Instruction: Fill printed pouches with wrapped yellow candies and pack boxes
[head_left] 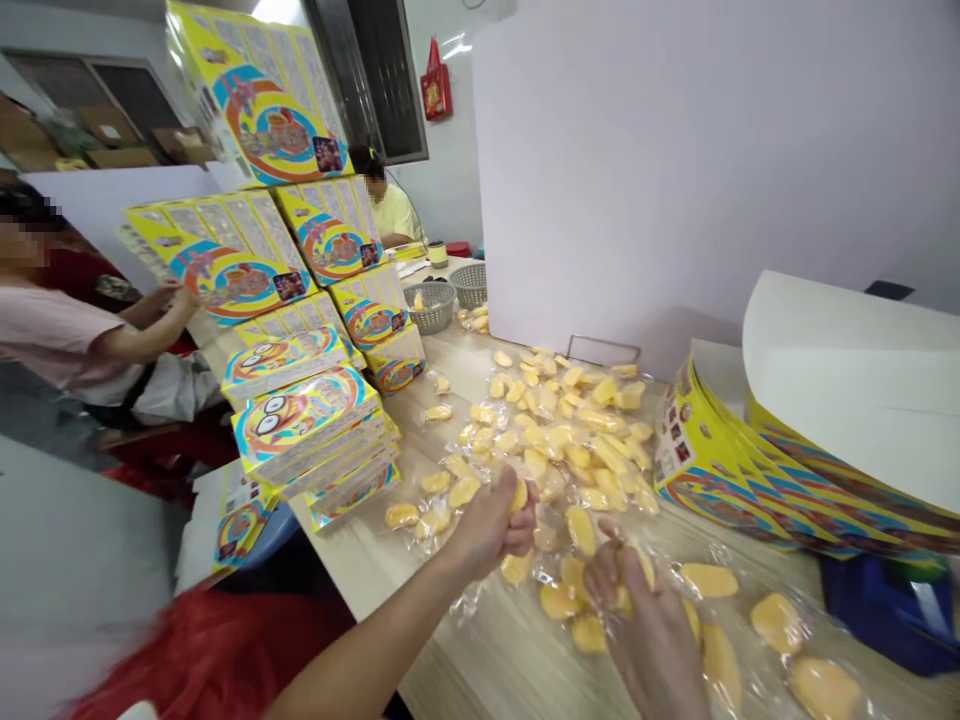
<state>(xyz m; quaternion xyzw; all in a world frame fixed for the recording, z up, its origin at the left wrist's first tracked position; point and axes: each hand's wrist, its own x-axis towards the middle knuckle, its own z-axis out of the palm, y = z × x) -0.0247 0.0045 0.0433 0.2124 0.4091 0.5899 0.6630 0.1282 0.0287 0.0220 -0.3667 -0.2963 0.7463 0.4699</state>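
A yellow oval piece in clear wrap (519, 496) shows between the thumb and curled fingers of my left hand (491, 525), held above the table. Lower and to the right, my right hand (656, 620) has its fingers curled around another wrapped yellow piece (624, 601), partly hidden by the fingers and slightly blurred. Beneath and beyond both hands spreads a loose pile of the same wrapped yellow pieces (555, 435). More of them, in a clear plastic strip (720, 665), lie to the right of my right hand.
Printed yellow boxes (300, 420) are stacked high at the left table edge (352, 590). Nested open cartons (720, 450) stand at right beside a blue object (885, 610). A white panel (675, 180) rises behind the pile. Grey baskets (431, 308) sit farther back. Co-workers sit left and beyond.
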